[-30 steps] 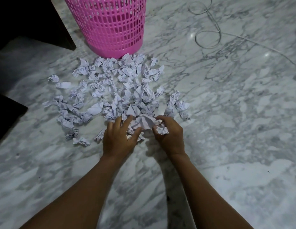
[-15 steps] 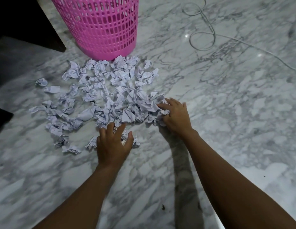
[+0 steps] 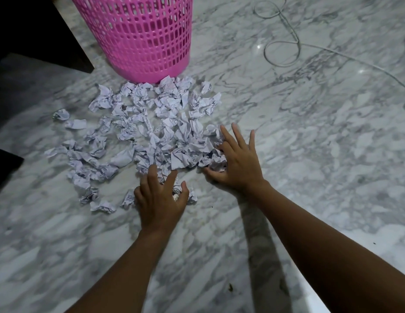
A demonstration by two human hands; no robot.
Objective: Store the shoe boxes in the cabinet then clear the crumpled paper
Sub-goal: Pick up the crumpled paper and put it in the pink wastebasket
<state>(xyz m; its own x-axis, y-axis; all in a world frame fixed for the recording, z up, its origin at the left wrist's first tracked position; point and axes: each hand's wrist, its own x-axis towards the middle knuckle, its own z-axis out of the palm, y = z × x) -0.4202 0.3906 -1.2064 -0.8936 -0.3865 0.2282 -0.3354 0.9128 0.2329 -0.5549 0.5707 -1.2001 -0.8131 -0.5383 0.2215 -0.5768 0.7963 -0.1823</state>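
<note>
Several crumpled paper balls point(image 3: 151, 132) lie scattered on the marble floor point(image 3: 310, 154) in front of a pink mesh basket point(image 3: 140, 35). My left hand point(image 3: 161, 199) rests on a few paper balls at the near edge of the pile, fingers stretched forward over them and a ball showing beside the thumb. My right hand point(image 3: 238, 162) presses against the pile's right edge with fingers spread and straight, the thumb low on the floor by a paper ball. No shoe boxes are in view.
Dark furniture point(image 3: 27, 30) fills the upper left corner, and another dark edge point(image 3: 5, 168) juts in at the left. A thin white cable point(image 3: 283, 44) loops across the floor at the upper right. A few stray balls point(image 3: 61, 115) lie left of the pile.
My right hand left the spot beside my left hand, let go of a paper piece, and moved to the pile's right edge with fingers spreading. My left hand stayed on the near balls.
</note>
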